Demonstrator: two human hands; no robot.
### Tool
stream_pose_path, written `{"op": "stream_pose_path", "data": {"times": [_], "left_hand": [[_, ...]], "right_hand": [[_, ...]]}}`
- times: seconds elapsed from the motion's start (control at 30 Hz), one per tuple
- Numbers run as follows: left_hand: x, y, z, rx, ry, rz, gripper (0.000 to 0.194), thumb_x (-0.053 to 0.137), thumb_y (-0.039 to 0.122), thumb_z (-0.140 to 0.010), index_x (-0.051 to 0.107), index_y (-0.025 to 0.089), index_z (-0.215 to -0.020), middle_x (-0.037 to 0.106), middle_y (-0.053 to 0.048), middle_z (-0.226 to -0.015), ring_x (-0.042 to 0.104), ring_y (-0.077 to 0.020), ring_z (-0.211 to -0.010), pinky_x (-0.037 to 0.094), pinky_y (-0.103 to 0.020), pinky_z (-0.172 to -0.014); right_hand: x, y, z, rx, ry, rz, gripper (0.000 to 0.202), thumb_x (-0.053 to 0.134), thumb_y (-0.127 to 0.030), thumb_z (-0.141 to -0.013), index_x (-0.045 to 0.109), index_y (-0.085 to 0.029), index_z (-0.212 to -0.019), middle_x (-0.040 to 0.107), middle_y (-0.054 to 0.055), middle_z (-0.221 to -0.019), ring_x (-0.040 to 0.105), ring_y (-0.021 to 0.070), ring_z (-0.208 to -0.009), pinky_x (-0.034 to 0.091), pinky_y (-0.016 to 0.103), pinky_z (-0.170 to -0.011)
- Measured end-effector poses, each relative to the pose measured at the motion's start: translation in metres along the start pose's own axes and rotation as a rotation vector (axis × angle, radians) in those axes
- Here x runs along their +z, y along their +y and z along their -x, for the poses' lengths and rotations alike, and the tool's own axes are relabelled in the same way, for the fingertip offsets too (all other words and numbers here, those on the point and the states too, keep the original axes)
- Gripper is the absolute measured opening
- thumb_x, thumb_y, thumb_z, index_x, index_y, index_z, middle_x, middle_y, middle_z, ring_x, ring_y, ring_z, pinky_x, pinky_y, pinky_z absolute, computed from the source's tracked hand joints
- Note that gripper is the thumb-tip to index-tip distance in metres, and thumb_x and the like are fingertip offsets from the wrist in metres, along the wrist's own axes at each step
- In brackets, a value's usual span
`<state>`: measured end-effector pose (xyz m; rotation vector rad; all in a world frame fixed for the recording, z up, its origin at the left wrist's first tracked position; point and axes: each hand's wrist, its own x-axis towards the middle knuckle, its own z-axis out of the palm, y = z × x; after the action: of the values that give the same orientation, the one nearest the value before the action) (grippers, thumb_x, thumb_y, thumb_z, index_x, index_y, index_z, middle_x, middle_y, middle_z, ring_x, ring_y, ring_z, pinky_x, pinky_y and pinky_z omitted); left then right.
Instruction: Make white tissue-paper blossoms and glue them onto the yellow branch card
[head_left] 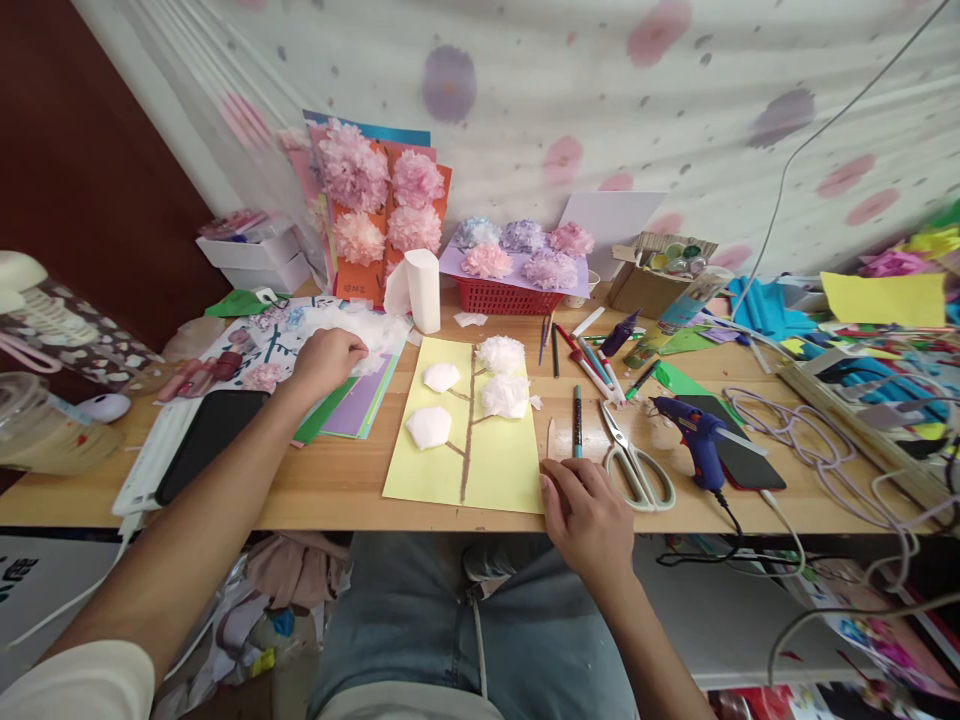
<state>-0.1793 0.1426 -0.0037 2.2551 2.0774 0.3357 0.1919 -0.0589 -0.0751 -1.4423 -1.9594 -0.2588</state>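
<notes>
- Head view: yellow card seen ctr of frame, w/ brown stem, 2 white puffs & 2 flat white pcs
- L hand placed at white tissue, L of ctr; fingers drawn tog, grip can't be told
- R hand rested by card's btm R corner; fingers bent, close tog, hold can't be told
- Scissors placed lower R
</notes>
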Motion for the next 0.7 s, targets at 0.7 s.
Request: {"op": "stream_pose_path", "data": {"times": [0.7], "left_hand": [[0.018, 0.163, 0.087, 0.729, 0.153, 0.764, 0.018, 0.060, 0.025, -0.095, 0.077, 0.019, -0.096, 0.079, -0.009, -0.107, 0.074, -0.0236, -0.102, 0.058, -0.036, -0.093]], "right_hand": [[0.000, -0.047, -0.075, 0.774, 0.007, -1.085, 0.032, 0.076, -0.051, -0.080, 0.077, -0.020, -0.085, 0.075, 0.005, -0.081, 0.069, 0.0181, -0.077, 0.059, 0.031, -0.072]]}}
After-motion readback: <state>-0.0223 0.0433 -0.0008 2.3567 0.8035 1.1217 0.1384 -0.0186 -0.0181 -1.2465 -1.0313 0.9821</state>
